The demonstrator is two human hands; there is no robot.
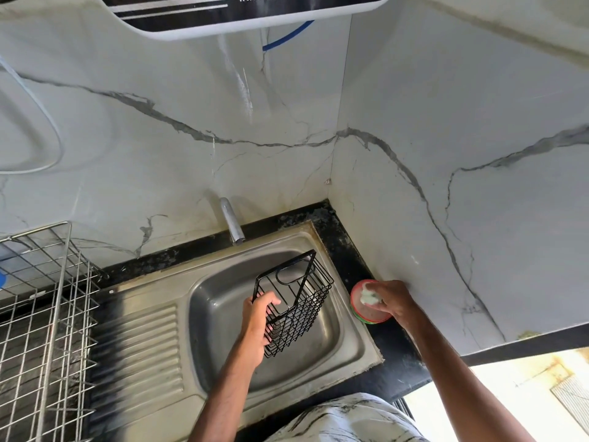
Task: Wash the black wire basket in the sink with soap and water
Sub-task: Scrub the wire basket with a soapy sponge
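The black wire basket hangs tilted over the steel sink. My left hand grips its near side, fingers curled through the wires. My right hand is at the round red and green soap tub on the black counter right of the sink, and pinches a white foamy scrubber inside it. The tap spout stands behind the sink; no water shows running from it.
A steel wire dish rack stands at the left beside the ribbed drainboard. Marble-patterned walls meet in a corner behind the sink. A white appliance hangs overhead. The black counter runs along the right.
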